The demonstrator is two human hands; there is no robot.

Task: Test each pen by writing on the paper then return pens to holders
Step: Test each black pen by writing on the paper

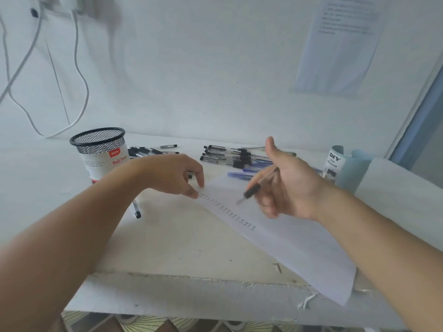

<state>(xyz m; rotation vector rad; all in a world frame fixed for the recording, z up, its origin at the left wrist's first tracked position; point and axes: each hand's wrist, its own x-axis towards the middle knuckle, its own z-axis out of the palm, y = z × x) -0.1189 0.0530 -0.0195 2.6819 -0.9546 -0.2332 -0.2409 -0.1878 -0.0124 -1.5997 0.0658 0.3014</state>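
A white sheet of paper (282, 238) lies slanted on the table, with a row of small ink marks along its left edge. My right hand (287, 185) holds a clear pen with a black grip (257, 186), its tip pointing down-left just above the paper. My left hand (177, 173) rests fingertips on the paper's top-left corner. A black mesh pen holder (102, 152) with a "Ball Pen" label stands at the back left. A light blue desk organizer (347, 168) stands at the back right. Several black and blue pens (230, 155) lie behind the paper.
More pens (143, 150) lie beside the mesh holder, and one pen (136, 209) lies under my left forearm. White cables (79, 68) hang on the wall at the left. A printed sheet (340, 44) is stuck to the wall. The table's front edge (191, 281) is chipped.
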